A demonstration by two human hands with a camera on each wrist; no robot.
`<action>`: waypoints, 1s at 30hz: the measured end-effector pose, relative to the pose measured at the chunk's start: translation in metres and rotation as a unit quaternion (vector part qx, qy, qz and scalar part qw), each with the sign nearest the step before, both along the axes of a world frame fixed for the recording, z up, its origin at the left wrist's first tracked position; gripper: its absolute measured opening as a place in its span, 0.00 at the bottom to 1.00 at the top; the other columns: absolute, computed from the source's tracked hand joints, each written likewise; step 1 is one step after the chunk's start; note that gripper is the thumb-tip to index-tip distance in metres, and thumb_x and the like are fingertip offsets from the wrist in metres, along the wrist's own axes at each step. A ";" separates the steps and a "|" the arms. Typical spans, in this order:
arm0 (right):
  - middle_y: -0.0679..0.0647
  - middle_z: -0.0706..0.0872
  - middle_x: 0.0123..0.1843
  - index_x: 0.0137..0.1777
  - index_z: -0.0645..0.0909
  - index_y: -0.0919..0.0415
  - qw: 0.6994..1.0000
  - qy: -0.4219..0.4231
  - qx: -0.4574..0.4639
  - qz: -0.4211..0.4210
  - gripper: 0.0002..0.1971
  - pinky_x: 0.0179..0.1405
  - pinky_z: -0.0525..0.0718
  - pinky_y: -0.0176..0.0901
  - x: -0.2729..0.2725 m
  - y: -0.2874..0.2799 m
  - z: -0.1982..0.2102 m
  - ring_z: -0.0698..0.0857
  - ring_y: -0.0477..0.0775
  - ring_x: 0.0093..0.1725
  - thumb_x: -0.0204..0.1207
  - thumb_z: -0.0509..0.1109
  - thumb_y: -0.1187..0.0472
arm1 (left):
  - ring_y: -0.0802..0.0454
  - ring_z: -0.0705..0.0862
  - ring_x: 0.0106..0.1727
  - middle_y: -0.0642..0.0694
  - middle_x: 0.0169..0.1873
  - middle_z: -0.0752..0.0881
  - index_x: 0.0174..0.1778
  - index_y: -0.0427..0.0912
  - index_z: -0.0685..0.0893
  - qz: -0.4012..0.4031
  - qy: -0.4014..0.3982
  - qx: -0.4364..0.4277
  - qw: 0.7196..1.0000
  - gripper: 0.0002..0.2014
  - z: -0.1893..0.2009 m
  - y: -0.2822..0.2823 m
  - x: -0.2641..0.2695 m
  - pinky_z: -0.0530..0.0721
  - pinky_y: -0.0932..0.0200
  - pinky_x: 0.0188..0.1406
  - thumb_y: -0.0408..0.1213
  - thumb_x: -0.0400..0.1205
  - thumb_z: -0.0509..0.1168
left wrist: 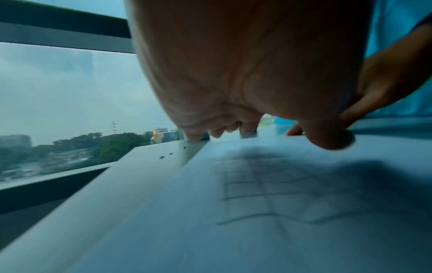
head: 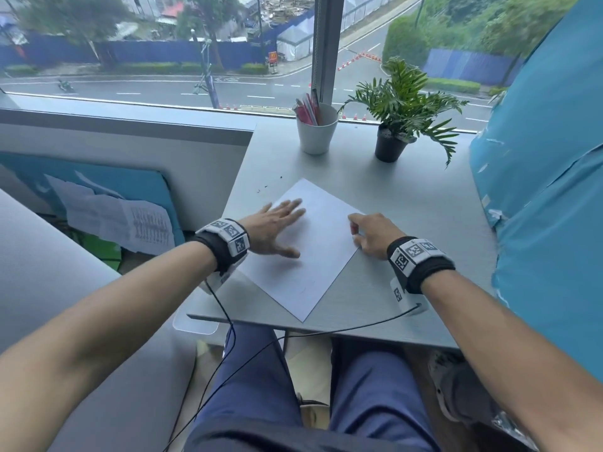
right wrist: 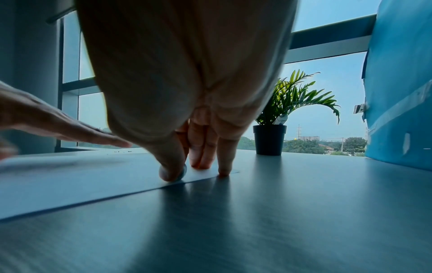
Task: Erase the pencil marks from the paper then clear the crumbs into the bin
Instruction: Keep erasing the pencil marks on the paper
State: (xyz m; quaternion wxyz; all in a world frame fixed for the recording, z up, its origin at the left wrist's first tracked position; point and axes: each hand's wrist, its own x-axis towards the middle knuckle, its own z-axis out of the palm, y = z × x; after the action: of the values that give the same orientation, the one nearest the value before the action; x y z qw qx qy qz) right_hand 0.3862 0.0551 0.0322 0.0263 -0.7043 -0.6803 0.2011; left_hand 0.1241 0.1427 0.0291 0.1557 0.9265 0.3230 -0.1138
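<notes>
I see an office desk by a high window over a street; beyond my hands stand a pen cup and potted plant.

Only thing I can actually read is the yellow M arches on a red street sign across the road outside. The wristbands have square black-and-white marker codes, no letters. Printed sheets down left are too blurry.
</notes>
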 end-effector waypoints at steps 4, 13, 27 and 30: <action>0.58 0.85 0.44 0.42 0.72 0.51 1.000 -0.008 0.000 0.002 0.07 0.42 0.80 0.46 0.000 -0.001 0.001 0.82 0.62 0.44 0.73 0.65 0.64 | 0.52 0.38 0.87 0.50 0.87 0.39 0.89 0.52 0.45 -0.003 -0.022 -0.061 0.998 0.64 -0.009 -0.038 -0.006 0.42 0.36 0.84 0.73 0.65 0.72; 0.52 0.86 0.47 0.45 0.89 0.55 0.996 0.039 0.076 0.036 0.03 0.53 0.83 0.46 -0.063 -0.037 0.010 0.81 0.51 0.47 0.72 0.76 0.61 | 0.46 0.28 0.85 0.46 0.85 0.29 0.85 0.68 0.39 0.031 0.056 -0.066 0.996 0.66 -0.010 -0.056 0.000 0.32 0.26 0.79 0.79 0.57 0.72; 0.54 0.92 0.39 0.43 0.93 0.60 0.991 0.114 0.065 -0.029 0.06 0.44 0.84 0.37 -0.077 -0.052 0.009 0.88 0.50 0.40 0.69 0.78 0.60 | 0.43 0.27 0.84 0.46 0.84 0.26 0.84 0.67 0.34 0.044 0.073 -0.070 0.994 0.71 -0.009 -0.059 0.005 0.31 0.24 0.78 0.80 0.54 0.72; 0.49 0.90 0.35 0.42 0.92 0.60 0.992 0.111 0.024 0.049 0.04 0.39 0.84 0.37 -0.099 -0.071 0.006 0.85 0.45 0.34 0.71 0.78 0.61 | 0.42 0.26 0.84 0.45 0.83 0.25 0.84 0.66 0.33 0.046 0.084 -0.071 0.993 0.71 -0.008 -0.060 0.007 0.31 0.24 0.77 0.80 0.54 0.72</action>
State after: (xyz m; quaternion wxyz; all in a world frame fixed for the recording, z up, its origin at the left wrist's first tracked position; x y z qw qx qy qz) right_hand 0.2868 -0.0161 0.0382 0.1084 -0.6431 -0.7111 0.2627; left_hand 0.1313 0.0827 0.0213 0.1989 0.8845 0.3681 -0.2063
